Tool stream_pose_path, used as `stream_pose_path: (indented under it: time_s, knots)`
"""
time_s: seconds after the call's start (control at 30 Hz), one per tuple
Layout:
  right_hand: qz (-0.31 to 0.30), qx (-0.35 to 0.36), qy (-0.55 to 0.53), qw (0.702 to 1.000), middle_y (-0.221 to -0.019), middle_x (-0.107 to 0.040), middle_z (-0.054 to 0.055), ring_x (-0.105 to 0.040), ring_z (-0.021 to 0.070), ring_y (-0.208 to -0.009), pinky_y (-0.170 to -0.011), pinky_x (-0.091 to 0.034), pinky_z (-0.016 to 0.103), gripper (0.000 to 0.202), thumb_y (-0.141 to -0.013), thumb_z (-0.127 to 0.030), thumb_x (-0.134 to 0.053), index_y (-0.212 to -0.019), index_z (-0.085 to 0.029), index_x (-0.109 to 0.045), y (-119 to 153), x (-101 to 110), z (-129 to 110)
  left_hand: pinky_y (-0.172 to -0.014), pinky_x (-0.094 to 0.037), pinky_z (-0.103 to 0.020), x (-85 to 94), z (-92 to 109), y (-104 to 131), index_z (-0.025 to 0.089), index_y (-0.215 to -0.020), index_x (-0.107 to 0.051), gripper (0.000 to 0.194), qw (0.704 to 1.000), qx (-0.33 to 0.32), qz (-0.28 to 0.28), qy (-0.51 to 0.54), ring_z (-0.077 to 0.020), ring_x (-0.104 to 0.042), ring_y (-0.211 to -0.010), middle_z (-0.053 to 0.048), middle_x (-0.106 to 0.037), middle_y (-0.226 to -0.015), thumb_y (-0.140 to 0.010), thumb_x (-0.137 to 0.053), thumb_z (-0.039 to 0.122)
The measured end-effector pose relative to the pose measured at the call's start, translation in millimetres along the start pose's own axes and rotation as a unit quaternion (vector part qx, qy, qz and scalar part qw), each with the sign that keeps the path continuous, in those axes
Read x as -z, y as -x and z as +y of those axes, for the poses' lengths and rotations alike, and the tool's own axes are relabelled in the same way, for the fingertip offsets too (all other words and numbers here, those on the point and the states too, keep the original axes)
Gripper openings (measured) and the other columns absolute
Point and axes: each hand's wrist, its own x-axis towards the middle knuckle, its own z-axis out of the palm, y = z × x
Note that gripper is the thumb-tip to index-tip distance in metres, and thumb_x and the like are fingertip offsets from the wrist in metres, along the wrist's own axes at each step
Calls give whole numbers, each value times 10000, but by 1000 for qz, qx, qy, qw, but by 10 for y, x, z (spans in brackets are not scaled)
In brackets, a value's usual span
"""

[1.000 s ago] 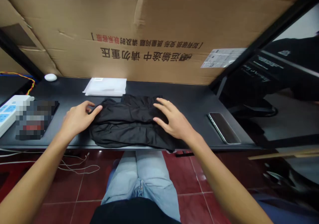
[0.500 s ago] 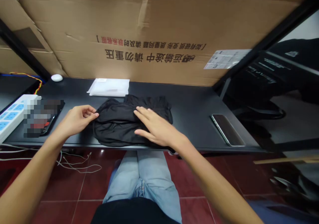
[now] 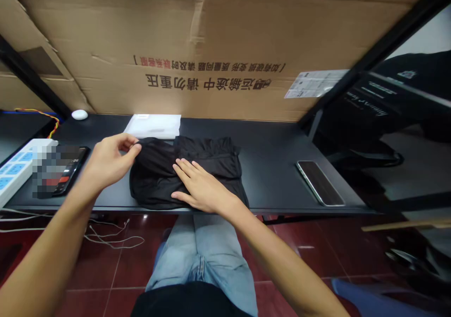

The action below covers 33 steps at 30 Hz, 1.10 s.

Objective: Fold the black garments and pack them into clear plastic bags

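White power strip (image 3: 21, 169) at left; left hand (image 3: 114, 159) pinches the far left corner of the black cloth (image 3: 157, 176), which lies creased along the near edge of the table (image 3: 271, 176); right hand (image 3: 200, 185) rests open, palm down, on the cloth; phone (image 3: 320, 183) at right, well apart

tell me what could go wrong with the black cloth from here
The black cloth reaches the front edge of the table, so a pull might slide it off. The left hand seems to pinch its corner while the right hand lies flat on it, so a tug could wrinkle it.
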Motion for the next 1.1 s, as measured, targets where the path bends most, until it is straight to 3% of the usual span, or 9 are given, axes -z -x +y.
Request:
stream_pose_path:
  time_s: [0.2,0.33,0.43,0.5,0.67,0.73,0.83,0.97,1.1]
  knots:
    - [23,4,7,1000,-1651,-564,241,-515,353,-1574,-1341,-380,554,636,-1097,-508,-601,-1562,-76,-561,58,136,-2,-783,-564,-343,-480,809,-127,202,-1042,-719,202,993,-98,39,48,-204,-709,-780,-43,-780,-896,-969,-611,356]
    - [70,-78,15,994,-1262,-806,143,-747,309,-1203,-1165,-538,514,261,-1077,-260,-547,-1240,-176,-732,320,318,86,-779,-564,-358,-865,1094,-79,240,-1017,-696,94,981,-172,-71,58,-216,-737,-785,-37,-794,-890,-965,-667,312]
    - [125,-147,25,981,-1071,-820,105,-766,290,-1018,-980,-609,452,250,-994,-121,-519,-1079,-210,-737,534,374,169,-805,-577,-355,-1066,1084,2,264,-1032,-671,95,962,-200,-164,89,-214,-768,-824,-10,-813,-926,-940,-697,258]
    - [162,-157,17,974,-1125,-821,103,-770,291,-1058,-987,-621,453,293,-973,-97,-513,-1113,-219,-739,623,366,213,-842,-589,-355,-1122,1037,65,265,-1048,-655,137,948,-215,-202,120,-214,-778,-863,-5,-814,-949,-923,-695,226]
    - [184,-111,-23,976,-1572,-660,118,-612,303,-1481,-1237,-539,548,671,-924,-50,-481,-1564,-227,-575,636,288,258,-1020,-580,-403,-948,923,228,259,-997,-641,170,937,-265,-160,163,-241,-751,-1072,-45,-798,-1133,-868,-622,151]
    - [162,-95,-32,982,-1661,-578,132,-533,300,-1563,-1296,-485,567,769,-904,-33,-470,-1653,-207,-480,603,259,255,-1047,-569,-416,-820,839,270,255,-993,-647,165,957,-234,-90,144,-256,-729,-1120,-61,-785,-1178,-857,-624,164]
    - [138,-86,-32,986,-1724,-496,160,-484,302,-1603,-1329,-444,561,744,-933,-37,-464,-1666,-164,-462,540,224,250,-922,-571,-413,-674,662,280,249,-1039,-680,135,993,-103,-9,51,-262,-730,-980,-67,-787,-1077,-933,-651,329]
    - [143,-133,-7,981,-1682,-546,155,-579,337,-1510,-1241,-524,582,546,-1052,-162,-513,-1592,-218,-561,408,194,280,-774,-516,-396,-633,486,223,265,-923,-727,388,995,-12,-95,-17,-276,-745,-836,-55,-802,-897,-1015,-582,613]
    - [114,-133,16,984,-1397,-754,131,-716,308,-1248,-1101,-594,505,301,-1090,-185,-521,-1295,-214,-739,292,204,338,-717,-502,-381,-663,443,143,269,-853,-683,485,990,16,-137,-9,-294,-770,-809,-66,-804,-814,-973,-602,732]
